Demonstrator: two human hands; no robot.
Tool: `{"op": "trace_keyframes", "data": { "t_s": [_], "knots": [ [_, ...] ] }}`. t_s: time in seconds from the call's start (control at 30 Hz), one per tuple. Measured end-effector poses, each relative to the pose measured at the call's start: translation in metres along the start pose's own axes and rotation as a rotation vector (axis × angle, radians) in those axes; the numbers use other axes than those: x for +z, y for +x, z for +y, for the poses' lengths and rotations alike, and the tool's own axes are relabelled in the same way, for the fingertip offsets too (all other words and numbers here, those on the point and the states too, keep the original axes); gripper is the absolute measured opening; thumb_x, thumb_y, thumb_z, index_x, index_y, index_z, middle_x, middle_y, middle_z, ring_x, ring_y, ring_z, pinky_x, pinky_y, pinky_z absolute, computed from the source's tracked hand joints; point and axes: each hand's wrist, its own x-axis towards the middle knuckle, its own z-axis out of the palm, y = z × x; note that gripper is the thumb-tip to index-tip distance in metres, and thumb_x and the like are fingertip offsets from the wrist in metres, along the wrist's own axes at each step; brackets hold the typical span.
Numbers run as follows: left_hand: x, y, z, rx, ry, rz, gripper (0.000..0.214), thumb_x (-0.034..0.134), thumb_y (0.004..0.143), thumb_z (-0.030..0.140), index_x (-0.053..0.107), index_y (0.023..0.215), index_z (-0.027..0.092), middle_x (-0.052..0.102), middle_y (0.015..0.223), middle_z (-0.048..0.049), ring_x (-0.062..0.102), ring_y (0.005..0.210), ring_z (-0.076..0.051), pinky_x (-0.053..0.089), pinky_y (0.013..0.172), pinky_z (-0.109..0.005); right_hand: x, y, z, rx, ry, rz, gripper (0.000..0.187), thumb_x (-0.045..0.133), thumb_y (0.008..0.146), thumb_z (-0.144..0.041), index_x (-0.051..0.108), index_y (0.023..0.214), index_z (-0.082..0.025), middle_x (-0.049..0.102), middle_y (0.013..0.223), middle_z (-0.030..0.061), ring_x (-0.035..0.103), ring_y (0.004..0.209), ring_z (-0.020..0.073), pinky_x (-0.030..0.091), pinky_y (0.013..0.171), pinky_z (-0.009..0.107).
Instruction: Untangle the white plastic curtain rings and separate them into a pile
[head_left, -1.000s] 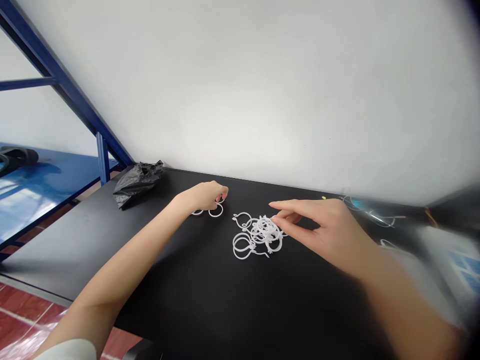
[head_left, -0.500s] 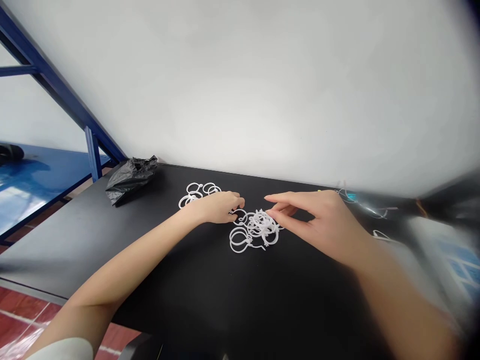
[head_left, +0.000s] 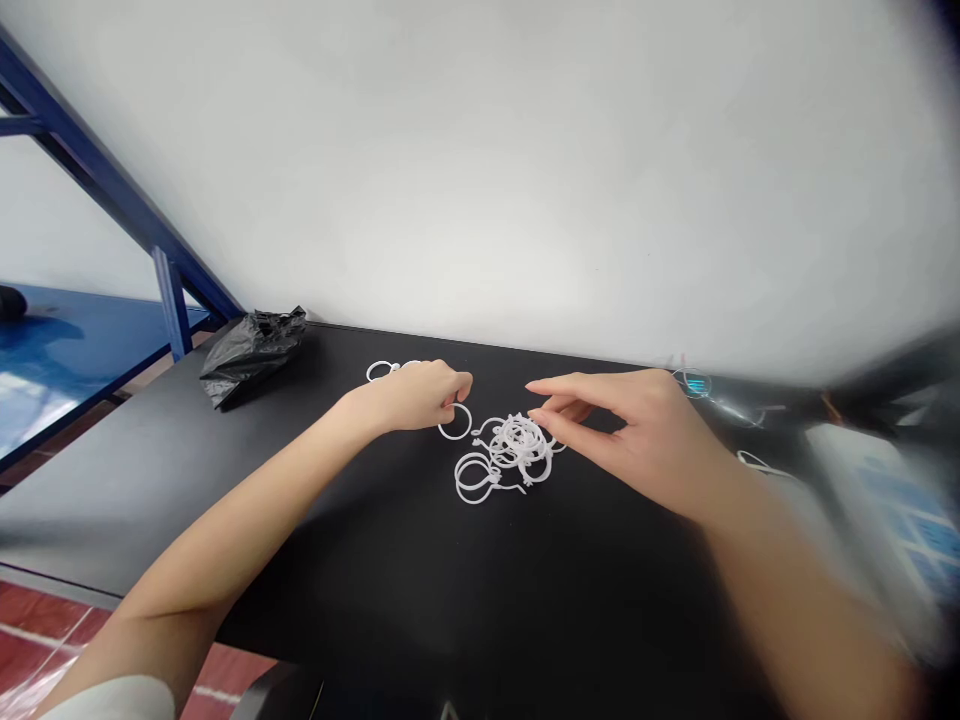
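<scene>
My left hand is closed in a pinch on one white plastic curtain ring, which hangs from the fingertips just left of the pile. A tangled pile of white curtain rings lies on the black table, with a few rings spreading out at its lower left. Over the right edge of this pile, my right hand has thumb and forefinger apart, with nothing visible between them. Behind my left hand, more white rings lie partly hidden.
A crumpled black plastic bag rests at the table's back left. Clear packaging with a teal piece lies at the back right, near a blurred white and blue packet. A white wall rises behind; a blue metal frame stands left.
My left hand has moved a little left, drawing the ring away from the pile and covering more of the rings behind it. My right hand stays almost in place.
</scene>
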Motion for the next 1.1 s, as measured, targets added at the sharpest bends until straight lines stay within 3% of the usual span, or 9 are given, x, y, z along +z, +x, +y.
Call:
{"op": "trace_keyframes", "data": {
  "t_s": [0.17,0.33,0.5,0.7,0.83,0.97,1.1],
  "knots": [
    [-0.022,-0.016,0.007,-0.005,-0.026,0.028,0.027,0.048,0.082,0.01,0.065,0.102,0.018,0.071,0.087,-0.0042,0.064,0.072,-0.018,0.042,0.06,-0.026,0.001,-0.002,0.002,0.031,0.007,-0.026,0.02,0.062,0.09,-0.028,0.072,0.106,-0.021,0.077,0.081,-0.0006,0.072,0.072,0.0128,0.057,0.062,0.021],
    [-0.033,-0.019,0.004,0.083,-0.524,0.119,0.018,0.063,0.085,0.03,0.069,0.093,0.016,0.07,0.076,-0.0017,0.063,0.065,-0.012,0.046,0.056,-0.021,0.001,-0.002,0.005,0.11,0.014,-0.109,0.021,0.061,0.091,-0.035,0.073,0.104,-0.023,0.077,0.083,-0.0003,0.072,0.072,0.0147,0.056,0.063,0.024],
    [-0.029,-0.015,0.008,0.08,-1.006,0.086,0.021,0.077,0.074,0.027,0.062,0.077,0.013,0.069,0.066,-0.0006,0.063,0.061,-0.01,0.046,0.054,-0.018,0.005,0.0,0.003,0.171,-0.007,-0.215,0.025,0.062,0.09,-0.043,0.074,0.1,-0.024,0.076,0.085,0.0006,0.07,0.072,0.0159,0.053,0.06,0.026],
    [-0.014,-0.01,0.027,0.182,-1.36,0.047,0.021,0.08,0.071,0.016,0.06,0.07,0.012,0.069,0.076,0.0,0.066,0.066,-0.008,0.054,0.062,-0.019,0.014,0.003,-0.003,0.14,0.026,-0.164,0.017,0.066,0.087,-0.037,0.072,0.098,-0.026,0.074,0.083,-0.0022,0.069,0.072,0.0145,0.051,0.06,0.025],
    [-0.012,-0.011,0.032,0.193,-1.419,0.112,0.023,0.08,0.073,0.018,0.058,0.07,0.012,0.069,0.083,-0.001,0.067,0.073,-0.008,0.057,0.067,-0.019,0.02,0.003,-0.002,0.088,0.105,-0.01,0.009,0.067,0.087,-0.025,0.072,0.093,-0.023,0.075,0.082,-0.0028,0.068,0.069,0.012,0.055,0.065,0.024],
    [-0.017,-0.015,0.034,0.192,-1.328,0.142,0.023,0.076,0.08,0.027,0.057,0.075,0.014,0.067,0.091,-0.0032,0.067,0.084,-0.012,0.059,0.072,-0.024,0.021,0.005,0.001,0.075,0.154,0.084,0.008,0.066,0.085,-0.015,0.071,0.087,-0.02,0.075,0.08,-0.0023,0.069,0.069,0.011,0.057,0.065,0.022],
    [-0.016,-0.019,0.039,0.177,-1.023,0.364,0.034,0.073,0.081,0.04,0.054,0.1,0.018,0.063,0.105,-0.0073,0.066,0.094,-0.018,0.058,0.064,-0.023,0.017,0.004,0.004,0.085,0.121,0.05,0.01,0.065,0.085,-0.013,0.069,0.09,-0.02,0.075,0.082,-0.002,0.07,0.071,0.0114,0.057,0.065,0.021]
  ]
}}
